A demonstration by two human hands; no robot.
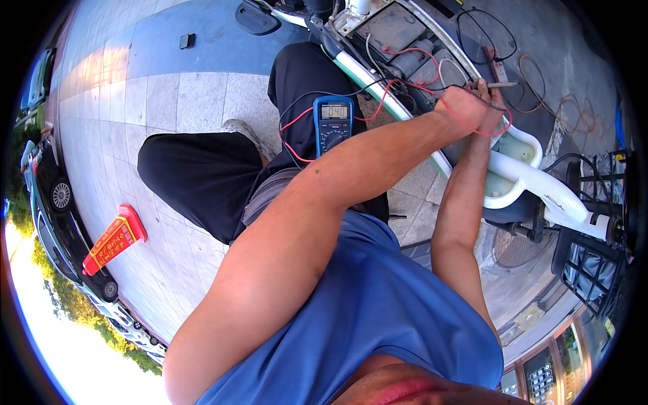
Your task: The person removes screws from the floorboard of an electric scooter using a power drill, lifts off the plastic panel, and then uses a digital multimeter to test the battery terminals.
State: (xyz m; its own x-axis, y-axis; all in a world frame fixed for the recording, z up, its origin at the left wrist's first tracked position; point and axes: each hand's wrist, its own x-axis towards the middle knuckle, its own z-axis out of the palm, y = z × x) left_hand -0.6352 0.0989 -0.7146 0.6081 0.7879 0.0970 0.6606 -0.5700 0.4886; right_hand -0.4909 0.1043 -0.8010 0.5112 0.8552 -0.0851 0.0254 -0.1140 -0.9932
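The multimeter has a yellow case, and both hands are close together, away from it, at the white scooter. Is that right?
Not the colour: the head view shows the multimeter in a blue case. The left hand and right hand are indeed close together, away from it, at the white scooter.

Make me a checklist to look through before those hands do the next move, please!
1. Meter awake: ok, the blue meter shows digits.
2. Scooter opened up: ok, parts and wires inside the white scooter show.
3. Gloves on: not ok, the left hand and right hand are bare.
4. Wires tidy: not ok, the red wire loops loosely near the meter.
5. What the fingers pinch: cannot tell, the hands overlap.
6. Cone away from the hands: ok, the red cone is off to the left.
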